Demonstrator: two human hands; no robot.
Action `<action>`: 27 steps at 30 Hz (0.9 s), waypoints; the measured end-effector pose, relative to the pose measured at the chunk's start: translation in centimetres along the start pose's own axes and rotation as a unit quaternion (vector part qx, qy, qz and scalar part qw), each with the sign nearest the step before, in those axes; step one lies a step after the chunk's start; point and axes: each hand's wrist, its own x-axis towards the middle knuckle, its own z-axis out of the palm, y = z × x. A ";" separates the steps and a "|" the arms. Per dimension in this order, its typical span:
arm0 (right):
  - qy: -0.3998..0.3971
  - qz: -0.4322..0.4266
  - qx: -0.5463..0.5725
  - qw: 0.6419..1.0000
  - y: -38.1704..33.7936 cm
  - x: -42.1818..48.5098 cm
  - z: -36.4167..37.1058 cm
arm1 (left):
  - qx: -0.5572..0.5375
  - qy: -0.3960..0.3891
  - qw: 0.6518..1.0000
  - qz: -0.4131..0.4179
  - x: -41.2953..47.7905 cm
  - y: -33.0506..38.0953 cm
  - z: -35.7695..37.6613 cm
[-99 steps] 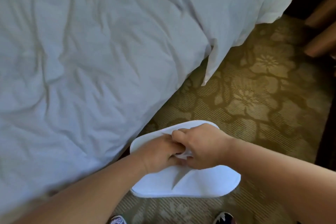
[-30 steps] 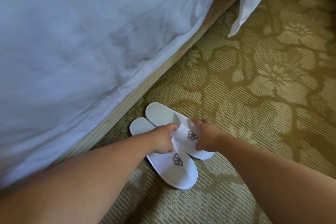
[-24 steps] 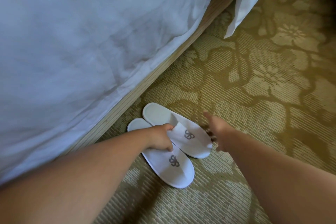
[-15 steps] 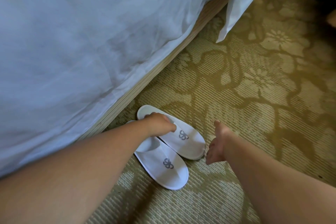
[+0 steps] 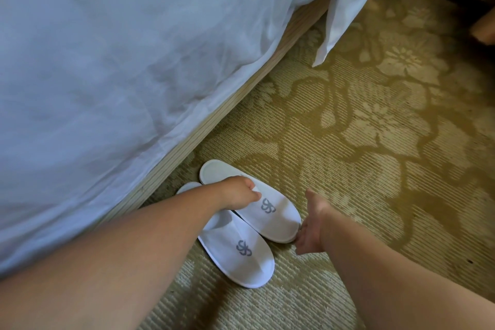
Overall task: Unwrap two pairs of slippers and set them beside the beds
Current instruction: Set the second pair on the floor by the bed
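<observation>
Two white slippers with grey logos lie side by side on the carpet beside the bed (image 5: pixel 107 75). The farther slipper (image 5: pixel 278 220) has its heel near the bed base. The nearer slipper (image 5: pixel 241 257) lies partly under my left forearm. My left hand (image 5: pixel 238 193) rests on the farther slipper, its fingers curled over the edge of the strap. My right hand (image 5: pixel 312 225) is spread open, palm toward the farther slipper's toe, its fingertips touching the toe edge.
A white duvet hangs over the bed's striped beige base (image 5: pixel 214 126), with a loose sheet corner (image 5: pixel 340 24) dangling at the upper right. Patterned olive carpet (image 5: pixel 375 142) covers the floor. Wooden furniture legs (image 5: pixel 482 8) stand at the far right.
The slippers went from a stacked pair in both hands to lying apart on the carpet. My right hand let go of the farther slipper and opened beside its toe. My left hand slid onto the farther slipper.
</observation>
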 end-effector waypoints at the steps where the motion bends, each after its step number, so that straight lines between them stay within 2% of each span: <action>1: -0.001 -0.002 -0.001 1.000 0.0 0.1 0.1 | -0.005 0.008 1.000 -0.003 0.0 0.2 -0.5; 6: 0.014 -0.015 -0.005 1.000 -0.3 0.1 0.0 | -0.113 0.128 0.984 -0.052 0.7 0.0 -6.1; 10: 0.011 -0.026 -0.005 1.000 -1.0 0.0 -0.4 | -0.262 0.077 0.958 -0.088 1.2 -0.3 -8.8; 14: 0.019 -0.027 -0.002 0.999 -1.4 0.2 -0.9 | -0.264 0.074 0.948 -0.160 2.1 0.2 -8.9; 20: 0.016 -0.018 -0.012 1.000 -1.7 0.4 -1.0 | -0.232 0.085 0.953 -0.176 3.4 -0.3 -8.8; 27: 0.017 -0.012 0.000 1.000 -1.6 0.6 -1.2 | -0.236 0.093 0.943 -0.216 4.7 -0.5 -8.4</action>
